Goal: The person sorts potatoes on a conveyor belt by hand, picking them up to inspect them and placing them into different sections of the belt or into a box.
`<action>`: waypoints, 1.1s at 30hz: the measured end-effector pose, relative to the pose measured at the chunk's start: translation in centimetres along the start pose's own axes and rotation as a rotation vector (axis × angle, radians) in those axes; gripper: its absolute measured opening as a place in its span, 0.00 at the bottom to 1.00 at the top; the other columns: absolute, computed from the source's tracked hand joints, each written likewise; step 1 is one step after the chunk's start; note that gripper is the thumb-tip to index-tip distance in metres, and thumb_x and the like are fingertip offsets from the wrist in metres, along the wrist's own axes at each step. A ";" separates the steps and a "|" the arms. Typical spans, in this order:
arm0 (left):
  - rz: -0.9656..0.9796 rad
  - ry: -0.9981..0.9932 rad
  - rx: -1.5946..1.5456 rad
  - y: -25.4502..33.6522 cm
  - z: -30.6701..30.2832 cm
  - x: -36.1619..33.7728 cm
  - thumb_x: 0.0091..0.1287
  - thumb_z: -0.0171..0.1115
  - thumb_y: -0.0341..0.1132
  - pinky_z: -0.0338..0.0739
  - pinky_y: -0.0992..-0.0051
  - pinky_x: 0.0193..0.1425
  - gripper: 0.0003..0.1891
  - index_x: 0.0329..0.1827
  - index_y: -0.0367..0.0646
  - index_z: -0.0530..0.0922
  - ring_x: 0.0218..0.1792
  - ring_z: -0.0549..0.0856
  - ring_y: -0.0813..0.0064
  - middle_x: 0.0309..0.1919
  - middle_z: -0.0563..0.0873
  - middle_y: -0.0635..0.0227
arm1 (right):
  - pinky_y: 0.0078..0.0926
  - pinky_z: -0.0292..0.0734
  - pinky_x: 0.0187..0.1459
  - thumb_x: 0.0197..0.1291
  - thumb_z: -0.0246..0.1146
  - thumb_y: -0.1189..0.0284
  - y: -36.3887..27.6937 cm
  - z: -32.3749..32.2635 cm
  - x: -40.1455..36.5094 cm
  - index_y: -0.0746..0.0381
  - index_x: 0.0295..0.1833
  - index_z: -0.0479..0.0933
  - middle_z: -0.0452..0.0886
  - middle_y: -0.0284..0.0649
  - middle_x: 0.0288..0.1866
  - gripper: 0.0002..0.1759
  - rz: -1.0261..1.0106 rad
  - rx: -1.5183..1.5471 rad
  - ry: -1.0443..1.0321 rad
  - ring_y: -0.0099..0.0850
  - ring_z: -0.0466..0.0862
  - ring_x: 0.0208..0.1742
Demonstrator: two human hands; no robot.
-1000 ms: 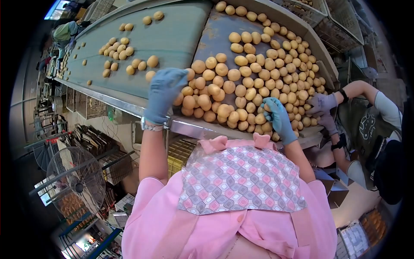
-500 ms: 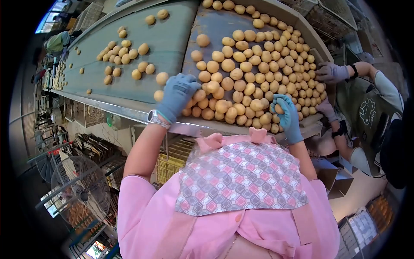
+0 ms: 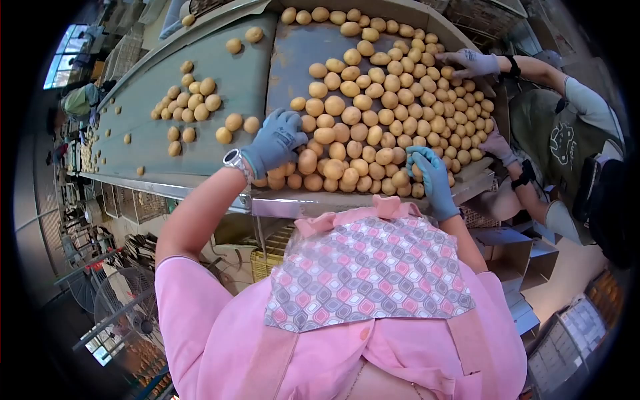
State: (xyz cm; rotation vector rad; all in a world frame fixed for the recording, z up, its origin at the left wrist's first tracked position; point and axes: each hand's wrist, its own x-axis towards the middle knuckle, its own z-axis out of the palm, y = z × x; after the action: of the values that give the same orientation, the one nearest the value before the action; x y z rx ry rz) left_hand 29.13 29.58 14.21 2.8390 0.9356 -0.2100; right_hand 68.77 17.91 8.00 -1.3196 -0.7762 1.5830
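Observation:
My left hand [image 3: 275, 140], in a blue-grey glove with a watch at the wrist, reaches palm down over the left edge of a pile of round tan potatoes [image 3: 357, 133]. Its fingers are stretched out and apart, touching the potatoes beside them; what lies under the palm is hidden. At the near side of the pile, my right hand [image 3: 435, 179] wears a light blue glove. Its fingers curl round a potato [image 3: 417, 171], only partly visible between them.
More potatoes lie on the green conveyor belt [image 3: 220, 73] at left. Across the right end, a co-worker's gloved hands [image 3: 475, 63] touch the pile. A metal edge [image 3: 273, 208] runs along the near side. Below are a yellow crate [image 3: 265, 262], cardboard boxes [image 3: 503, 250] and a fan [image 3: 127, 300].
The view has shifted somewhat. My left hand's fingers look straighter at the pile's left edge. My right hand stays curled on a potato. One co-worker's hand has moved toward the far side.

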 end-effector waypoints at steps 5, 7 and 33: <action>-0.097 -0.060 -0.037 0.6 -0.4 0.5 0.54 0.78 0.41 0.68 0.52 0.78 0.11 0.38 0.53 0.88 0.65 0.77 0.54 0.51 0.80 0.60 | 0.19 0.82 0.52 0.79 0.60 0.71 0.7 1.2 1.3 0.66 0.63 0.83 0.84 0.33 0.48 0.15 0.026 0.064 -0.090 0.21 0.83 0.49; -0.070 -0.009 -0.060 0.3 -1.0 0.7 0.52 0.79 0.41 0.69 0.52 0.75 0.13 0.38 0.51 0.87 0.64 0.78 0.54 0.50 0.81 0.62 | 0.20 0.83 0.53 0.79 0.61 0.71 0.1 2.5 2.1 0.66 0.65 0.82 0.85 0.36 0.51 0.16 0.023 0.089 -0.149 0.22 0.84 0.51; -0.768 1.099 -1.478 13.6 -3.4 -2.4 0.82 0.61 0.34 0.76 0.72 0.71 0.28 0.82 0.39 0.69 0.67 0.80 0.71 0.75 0.75 0.61 | 0.29 0.81 0.60 0.76 0.65 0.65 -6.9 16.5 5.3 0.64 0.77 0.73 0.84 0.45 0.67 0.29 -0.222 -0.362 -0.625 0.29 0.84 0.61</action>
State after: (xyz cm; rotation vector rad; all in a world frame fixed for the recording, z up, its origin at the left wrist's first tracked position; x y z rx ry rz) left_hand 35.65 18.02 19.23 0.9817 1.3567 1.4020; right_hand 54.34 26.77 15.80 -0.9217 -1.5961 1.7370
